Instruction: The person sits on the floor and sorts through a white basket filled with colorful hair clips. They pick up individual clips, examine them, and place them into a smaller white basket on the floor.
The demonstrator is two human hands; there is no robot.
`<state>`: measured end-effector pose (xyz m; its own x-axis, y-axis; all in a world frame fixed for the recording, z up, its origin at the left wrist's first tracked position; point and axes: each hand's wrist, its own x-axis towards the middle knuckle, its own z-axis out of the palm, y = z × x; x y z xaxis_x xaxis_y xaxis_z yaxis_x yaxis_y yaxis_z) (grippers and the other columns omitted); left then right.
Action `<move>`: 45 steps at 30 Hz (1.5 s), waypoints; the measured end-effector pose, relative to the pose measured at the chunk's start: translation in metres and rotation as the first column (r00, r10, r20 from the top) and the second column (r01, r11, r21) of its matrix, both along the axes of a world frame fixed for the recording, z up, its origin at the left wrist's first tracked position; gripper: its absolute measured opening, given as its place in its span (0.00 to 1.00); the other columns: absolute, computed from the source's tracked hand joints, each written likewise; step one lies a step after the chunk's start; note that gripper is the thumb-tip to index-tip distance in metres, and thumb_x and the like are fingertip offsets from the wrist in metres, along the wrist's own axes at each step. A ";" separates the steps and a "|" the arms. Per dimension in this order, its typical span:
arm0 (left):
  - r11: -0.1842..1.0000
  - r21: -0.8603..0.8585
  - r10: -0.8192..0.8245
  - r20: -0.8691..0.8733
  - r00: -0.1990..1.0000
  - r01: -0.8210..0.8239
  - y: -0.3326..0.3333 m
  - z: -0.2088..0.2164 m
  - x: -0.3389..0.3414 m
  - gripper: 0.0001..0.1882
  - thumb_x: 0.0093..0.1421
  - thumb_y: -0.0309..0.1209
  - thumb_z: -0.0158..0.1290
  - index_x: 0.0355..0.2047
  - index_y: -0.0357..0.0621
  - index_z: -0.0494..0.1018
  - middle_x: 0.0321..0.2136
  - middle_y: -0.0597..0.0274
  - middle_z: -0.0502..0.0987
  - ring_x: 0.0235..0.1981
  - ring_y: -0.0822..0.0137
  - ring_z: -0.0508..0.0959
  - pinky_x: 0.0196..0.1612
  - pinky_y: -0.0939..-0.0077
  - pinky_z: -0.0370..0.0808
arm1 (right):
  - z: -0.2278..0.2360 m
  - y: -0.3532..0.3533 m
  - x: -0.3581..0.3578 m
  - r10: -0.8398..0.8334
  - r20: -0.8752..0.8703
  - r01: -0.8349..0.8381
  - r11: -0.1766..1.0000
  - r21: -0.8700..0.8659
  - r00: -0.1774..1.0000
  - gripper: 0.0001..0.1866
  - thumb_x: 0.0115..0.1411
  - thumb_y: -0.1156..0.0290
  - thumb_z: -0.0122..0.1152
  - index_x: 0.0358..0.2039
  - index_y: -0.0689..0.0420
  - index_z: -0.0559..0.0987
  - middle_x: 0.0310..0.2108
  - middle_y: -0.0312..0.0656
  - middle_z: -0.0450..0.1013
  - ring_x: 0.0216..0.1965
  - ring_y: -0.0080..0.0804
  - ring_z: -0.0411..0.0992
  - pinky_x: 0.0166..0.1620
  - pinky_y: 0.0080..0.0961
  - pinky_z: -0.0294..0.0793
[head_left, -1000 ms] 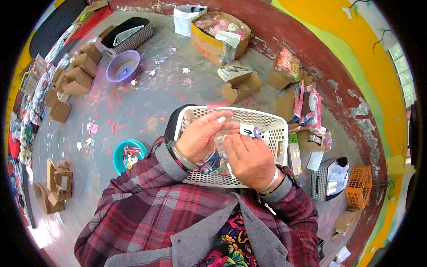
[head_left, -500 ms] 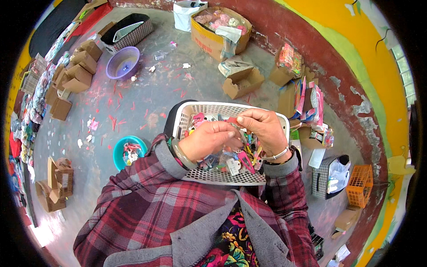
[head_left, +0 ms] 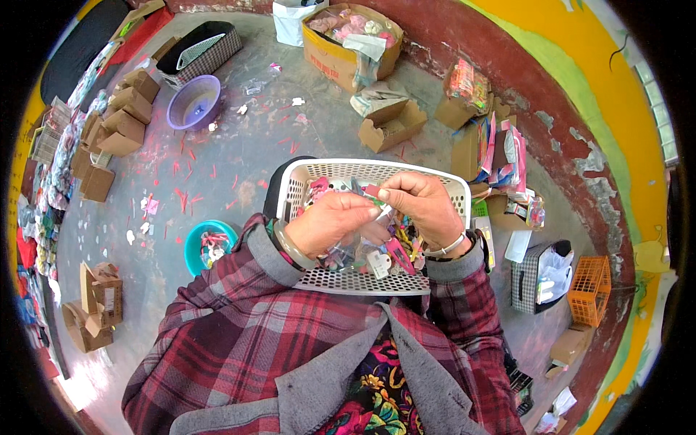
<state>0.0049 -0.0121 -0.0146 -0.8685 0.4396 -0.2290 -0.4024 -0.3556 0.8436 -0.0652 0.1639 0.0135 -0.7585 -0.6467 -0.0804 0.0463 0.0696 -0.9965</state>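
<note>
A white perforated plastic basket (head_left: 362, 284) sits against my front, holding a jumble of small colourful items. Over it, my right hand (head_left: 429, 209) pinches a small flat red piece (head_left: 371, 191) between thumb and fingers. My left hand (head_left: 328, 225) is closed just beside it, thumb against fingers; what it grips, if anything, is hidden. Some clear plastic shows between the two hands. Below them in the basket lie a pink hair clip (head_left: 399, 255) and a small white card (head_left: 378, 265).
To the left stands a teal basin (head_left: 190, 254) with small pieces in it; farther off is a purple basin (head_left: 174, 109). Red scraps litter the floor. An opened cardboard box (head_left: 391, 129) lies ahead. Right of me are a checked basket (head_left: 523, 279) and an orange crate (head_left: 589, 290).
My hands have drawn slightly apart, and more clear plastic shows between them. The right hand keeps its pinch on the red piece. The whole view has shifted a little.
</note>
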 end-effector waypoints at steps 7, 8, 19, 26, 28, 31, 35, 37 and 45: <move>0.999 -0.013 0.031 0.021 0.999 -0.031 0.001 0.001 0.002 0.11 0.61 0.27 0.46 0.38 0.29 0.72 0.33 0.52 0.78 0.35 0.63 0.78 0.40 0.75 0.74 | -0.001 -0.001 0.003 -0.086 0.024 0.087 0.996 -0.023 0.996 0.09 0.59 0.70 0.54 0.26 0.61 0.75 0.21 0.30 0.69 0.23 0.12 0.62 0.25 0.13 0.61; 0.999 -0.001 0.050 0.030 0.998 -0.050 0.001 0.001 0.002 0.11 0.61 0.26 0.46 0.39 0.30 0.72 0.33 0.53 0.78 0.35 0.64 0.78 0.40 0.75 0.74 | -0.003 -0.001 0.003 -0.124 0.025 0.124 0.992 -0.012 0.992 0.09 0.59 0.69 0.53 0.26 0.61 0.75 0.20 0.30 0.68 0.22 0.12 0.62 0.25 0.13 0.61; 0.263 -0.349 -0.204 -0.931 0.302 -0.900 0.002 0.018 0.003 0.17 0.48 0.22 0.50 0.41 0.38 0.72 0.32 0.53 0.77 0.38 0.54 0.76 0.37 0.69 0.74 | 0.008 0.002 0.006 -0.230 0.231 0.250 0.966 -0.061 0.945 0.16 0.62 0.61 0.49 0.26 0.60 0.76 0.21 0.35 0.71 0.19 0.18 0.66 0.23 0.13 0.63; 0.176 -0.398 -0.369 -0.875 0.315 -0.900 0.000 0.015 0.002 0.21 0.45 0.25 0.54 0.43 0.34 0.70 0.37 0.50 0.75 0.42 0.50 0.75 0.44 0.66 0.72 | 0.006 -0.001 0.008 -0.080 0.288 0.100 0.993 -0.056 0.954 0.09 0.58 0.69 0.54 0.31 0.62 0.77 0.25 0.38 0.74 0.27 0.21 0.72 0.27 0.14 0.68; 0.253 -0.455 -0.318 -0.873 0.371 -0.854 0.001 0.018 0.001 0.23 0.47 0.26 0.56 0.45 0.32 0.68 0.39 0.47 0.74 0.44 0.49 0.73 0.46 0.65 0.71 | 0.002 0.003 0.003 -0.105 0.223 0.119 0.992 -0.052 0.969 0.08 0.58 0.70 0.53 0.31 0.62 0.76 0.26 0.38 0.74 0.28 0.21 0.72 0.28 0.15 0.68; 0.387 -0.499 -0.189 -0.866 0.463 -0.775 0.002 0.021 0.001 0.27 0.49 0.32 0.58 0.48 0.33 0.65 0.44 0.46 0.71 0.48 0.49 0.70 0.50 0.65 0.67 | 0.003 0.009 -0.001 -0.081 0.036 0.081 0.997 -0.001 0.996 0.08 0.58 0.72 0.52 0.32 0.64 0.76 0.27 0.38 0.74 0.28 0.23 0.72 0.31 0.16 0.70; 0.470 -0.499 -0.107 -0.851 0.514 -0.728 -0.002 0.007 -0.004 0.26 0.49 0.33 0.59 0.47 0.36 0.66 0.48 0.47 0.68 0.51 0.52 0.67 0.52 0.67 0.65 | -0.004 0.013 -0.001 0.014 -0.240 0.006 0.997 0.082 0.971 0.07 0.57 0.76 0.51 0.32 0.65 0.75 0.26 0.39 0.74 0.27 0.25 0.72 0.32 0.19 0.70; 0.517 -0.505 -0.093 -0.836 0.541 -0.691 -0.003 0.003 -0.005 0.21 0.48 0.31 0.59 0.43 0.38 0.69 0.47 0.49 0.68 0.48 0.54 0.69 0.50 0.69 0.66 | 0.001 0.012 0.000 0.128 -0.394 -0.070 0.985 0.159 0.910 0.06 0.54 0.76 0.52 0.32 0.64 0.75 0.26 0.41 0.73 0.26 0.25 0.71 0.30 0.20 0.70; 0.721 -0.518 0.006 -0.659 0.752 -0.460 -0.002 -0.005 -0.002 0.05 0.54 0.24 0.53 0.33 0.39 0.73 0.31 0.61 0.75 0.28 0.73 0.75 0.31 0.81 0.72 | 0.009 0.006 0.006 0.028 -0.551 0.115 0.968 0.224 0.834 0.06 0.49 0.76 0.55 0.29 0.62 0.77 0.23 0.42 0.72 0.21 0.25 0.69 0.25 0.21 0.67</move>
